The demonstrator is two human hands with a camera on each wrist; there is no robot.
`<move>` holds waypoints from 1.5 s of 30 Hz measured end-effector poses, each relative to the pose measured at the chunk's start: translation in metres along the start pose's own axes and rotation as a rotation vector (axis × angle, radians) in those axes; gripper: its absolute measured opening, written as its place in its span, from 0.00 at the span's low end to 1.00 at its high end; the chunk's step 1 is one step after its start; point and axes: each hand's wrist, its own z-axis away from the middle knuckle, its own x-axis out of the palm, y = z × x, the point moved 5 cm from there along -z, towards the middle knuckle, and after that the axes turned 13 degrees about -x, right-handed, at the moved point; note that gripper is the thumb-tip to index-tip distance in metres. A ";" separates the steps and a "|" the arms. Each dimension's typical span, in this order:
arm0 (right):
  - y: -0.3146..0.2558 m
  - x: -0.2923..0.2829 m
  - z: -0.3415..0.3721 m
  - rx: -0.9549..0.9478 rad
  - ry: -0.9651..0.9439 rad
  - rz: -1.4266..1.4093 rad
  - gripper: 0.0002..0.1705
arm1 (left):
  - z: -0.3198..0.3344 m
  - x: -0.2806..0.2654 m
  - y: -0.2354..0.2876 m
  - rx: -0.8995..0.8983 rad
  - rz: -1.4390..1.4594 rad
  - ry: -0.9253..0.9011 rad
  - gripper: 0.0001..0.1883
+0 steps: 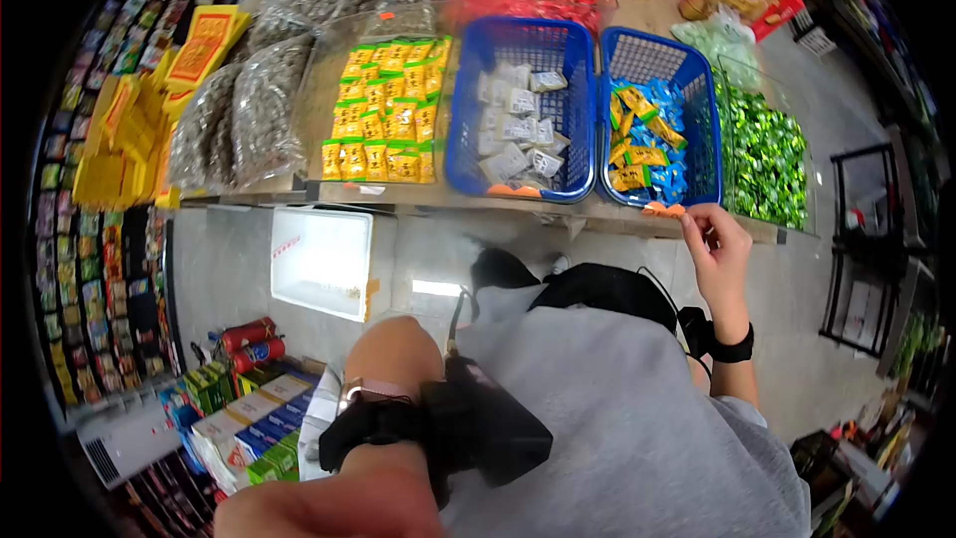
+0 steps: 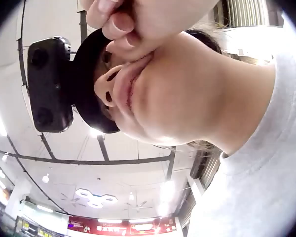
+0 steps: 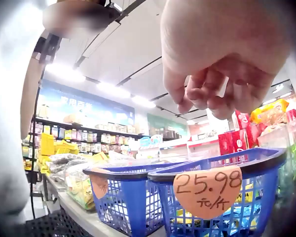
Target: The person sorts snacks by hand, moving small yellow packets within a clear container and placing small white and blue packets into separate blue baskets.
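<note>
- The right hand hovers above the front rim of the right blue basket, fingers loosely bent, apart from the rim, nothing visible in its grasp.
- The left hand is raised beside the lower face, fingers curled; nothing shows in them.
- That basket holds blue and yellow packets; its orange price label, reading 25.98, hangs over the front rim.
- The left blue basket, with white packets, sits close beside it, leaving only a narrow gap between their walls.
- Green sweets lie just right of the baskets, yellow packets just left.
- Both baskets stand at the front edge of the table.
- Grey floor shows between that edge and the person, with a white box further left.
</note>
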 end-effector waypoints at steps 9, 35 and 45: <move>0.042 0.022 -0.023 -0.093 0.017 -0.173 0.06 | 0.004 0.015 0.051 -0.117 0.032 -0.239 0.19; 0.057 -0.004 0.009 -0.114 0.138 -0.120 0.06 | -0.008 0.045 0.071 0.093 0.078 -0.303 0.13; 0.050 0.015 0.003 -0.463 0.093 0.090 0.03 | 0.087 0.085 -0.026 -0.054 0.088 -0.556 0.14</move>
